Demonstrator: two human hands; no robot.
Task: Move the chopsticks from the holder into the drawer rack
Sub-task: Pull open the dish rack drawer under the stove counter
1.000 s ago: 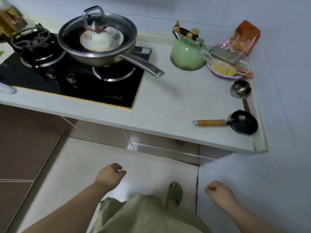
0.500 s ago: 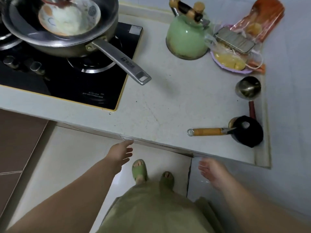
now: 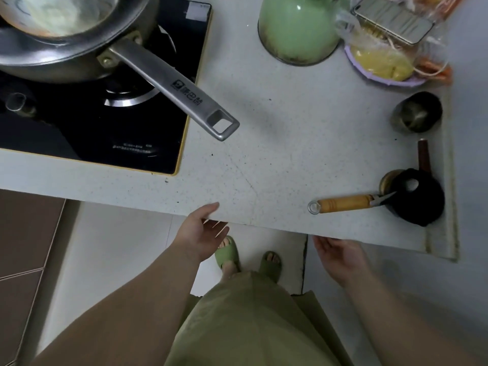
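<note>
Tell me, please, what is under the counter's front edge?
Both hands, left and right, reach under the counter, fingers hidden. Floor and green slippers show; any drawer is covered.

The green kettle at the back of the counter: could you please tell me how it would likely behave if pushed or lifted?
The green kettle looks like enamelled metal, so probably rigid and possibly chip-prone. Its wide, flat base sits on the counter, so a push would likely slide it rather than tip it. Whether it holds water cannot be seen, so its weight is uncertain.
</note>
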